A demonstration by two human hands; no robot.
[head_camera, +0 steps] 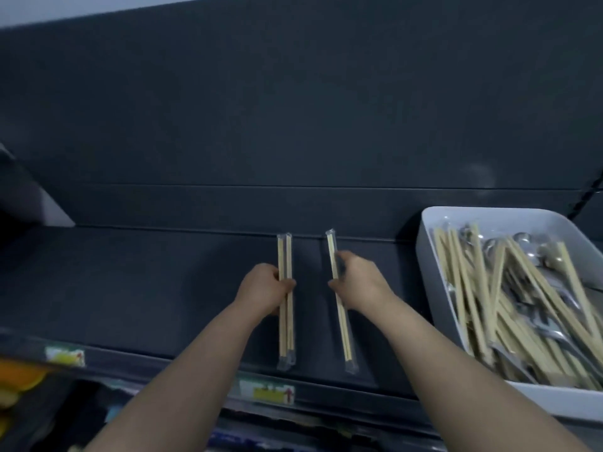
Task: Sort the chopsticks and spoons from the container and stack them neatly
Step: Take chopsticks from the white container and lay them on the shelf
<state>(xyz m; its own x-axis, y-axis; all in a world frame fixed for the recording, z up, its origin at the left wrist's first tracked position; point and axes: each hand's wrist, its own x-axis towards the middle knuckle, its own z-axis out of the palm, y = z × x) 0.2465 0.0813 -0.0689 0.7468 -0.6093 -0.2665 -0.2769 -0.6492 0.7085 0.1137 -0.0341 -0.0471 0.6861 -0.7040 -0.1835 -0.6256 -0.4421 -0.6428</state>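
Observation:
My left hand [266,285] grips two wrapped pairs of wooden chopsticks [285,324], held side by side and pointing away from me over the dark shelf [146,282]. A hand's width to the right, my right hand [357,282] pinches a single wrapped pair of chopsticks [342,321] near its upper half, tilted slightly left at the top. At the right stands a white container [434,256] filled with several more wrapped chopsticks [509,305] mixed with metal spoons [522,239].
The dark shelf has a dark back panel [293,125] behind it. Its front edge carries yellow price labels [267,393]. A lower shelf with orange goods [16,380] shows at bottom left.

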